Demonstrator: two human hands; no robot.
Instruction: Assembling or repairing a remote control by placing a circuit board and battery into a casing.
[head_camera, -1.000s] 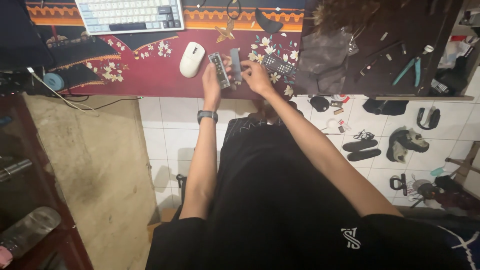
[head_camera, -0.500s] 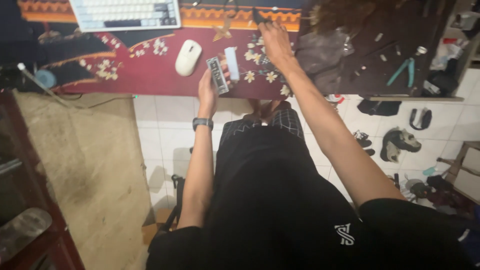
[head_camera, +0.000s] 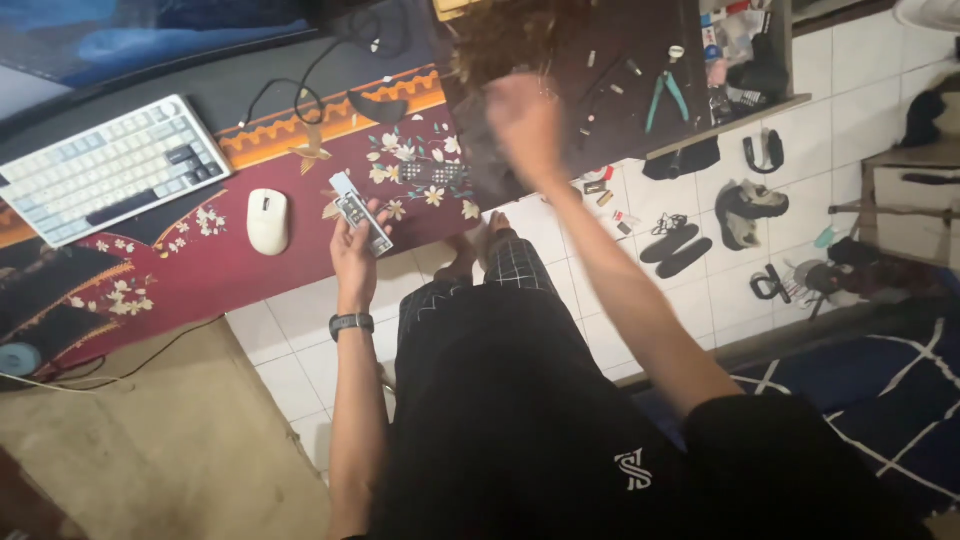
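A small grey board is held tight in the left hand, near the white mouse. The right hand is raised over the dark desk on the right; it is blurred, so its grip cannot be told.

Pretty dim indoor shot, kind of warm and muddy overall. The brightest stuff is the white mouse and the pale keyboard just left of it, both reasonably sharp. Well right of the mouse, the right hand is a smear of motion blur, and the dark counter behind it loses detail in shadow. The left hand, just right of the mouse, looks crisp enough. The tile lines bend toward the edges: wide-angle distortion.
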